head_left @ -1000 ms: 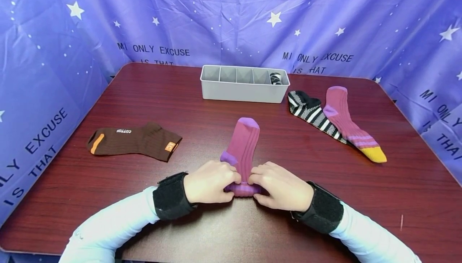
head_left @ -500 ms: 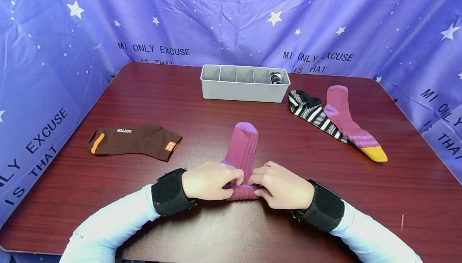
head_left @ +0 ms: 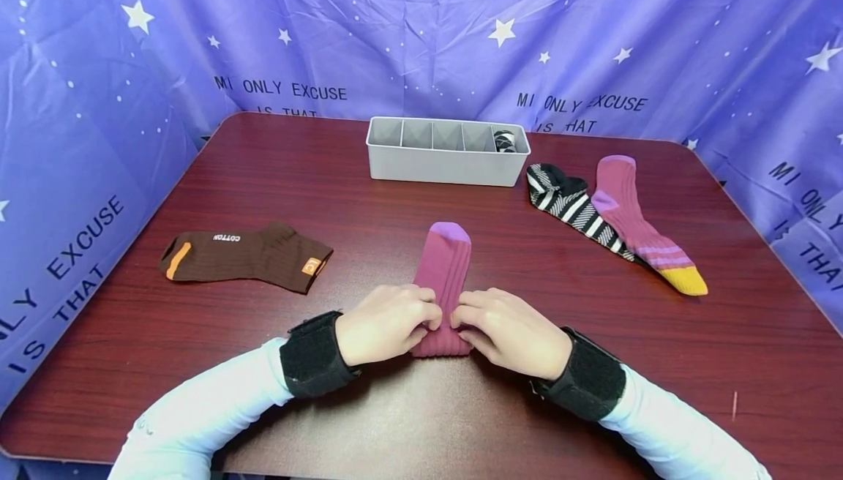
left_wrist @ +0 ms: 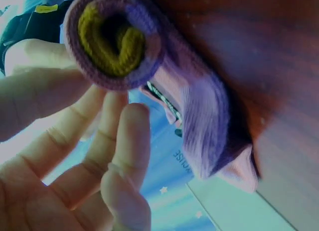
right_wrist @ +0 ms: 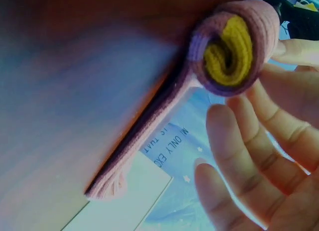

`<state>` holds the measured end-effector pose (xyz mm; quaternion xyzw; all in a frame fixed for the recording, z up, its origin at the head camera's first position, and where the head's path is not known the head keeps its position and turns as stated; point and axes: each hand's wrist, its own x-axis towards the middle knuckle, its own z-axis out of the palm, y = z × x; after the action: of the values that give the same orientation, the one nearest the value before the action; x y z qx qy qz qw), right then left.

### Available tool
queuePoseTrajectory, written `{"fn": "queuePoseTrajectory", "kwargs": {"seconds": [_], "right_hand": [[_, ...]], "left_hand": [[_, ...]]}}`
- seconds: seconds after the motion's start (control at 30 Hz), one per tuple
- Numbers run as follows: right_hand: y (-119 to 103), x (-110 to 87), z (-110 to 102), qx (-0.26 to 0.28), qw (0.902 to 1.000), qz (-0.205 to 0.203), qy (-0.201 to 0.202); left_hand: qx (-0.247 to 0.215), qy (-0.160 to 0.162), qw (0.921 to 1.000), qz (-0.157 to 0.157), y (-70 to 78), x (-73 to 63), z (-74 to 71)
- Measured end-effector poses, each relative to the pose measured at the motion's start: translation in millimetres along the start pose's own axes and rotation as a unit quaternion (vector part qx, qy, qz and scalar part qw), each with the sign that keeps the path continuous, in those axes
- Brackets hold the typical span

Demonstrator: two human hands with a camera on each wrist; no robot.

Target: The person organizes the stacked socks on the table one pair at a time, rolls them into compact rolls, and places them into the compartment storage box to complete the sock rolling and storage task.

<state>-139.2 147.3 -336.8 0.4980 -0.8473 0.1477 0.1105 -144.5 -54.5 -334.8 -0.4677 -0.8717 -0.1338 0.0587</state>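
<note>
A pink-purple ribbed sock lies lengthwise in front of me, its near end rolled up and its lilac-edged cuff pointing away. My left hand holds the left side of the roll between thumb and fingers. On the right side, my right hand grips the roll in the same manner. Seen end-on in the left wrist view, the rolled sock has a yellow toe coiled at its core. The right wrist view shows the other end of this sock roll, with the unrolled leg stretching flat along the table.
A grey divided box stands at the back, a black-and-white rolled item in its right compartment. At right, a striped sock lies against another pink sock. A brown sock lies at left.
The roll has taken in more of the sock: the lilac stripes and then the lilac heel patch have gone out of the head view. Both hands stay at the roll.
</note>
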Motion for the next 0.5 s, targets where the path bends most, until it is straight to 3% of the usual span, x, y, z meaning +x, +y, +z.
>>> {"fn": "queuePoseTrajectory", "kwargs": {"seconds": [0.3,0.5], "right_hand": [[-6.0,0.1,-2.2,-0.060,0.9969,-0.014,-0.050],[-6.0,-0.2,0.5,-0.065,0.9968,-0.010,-0.046]], "left_hand": [[0.020,-0.040,0.9989,0.017,3.2,-0.9,-6.9],[0.068,-0.061,0.9958,0.010,8.1,-2.4,-6.6]]}}
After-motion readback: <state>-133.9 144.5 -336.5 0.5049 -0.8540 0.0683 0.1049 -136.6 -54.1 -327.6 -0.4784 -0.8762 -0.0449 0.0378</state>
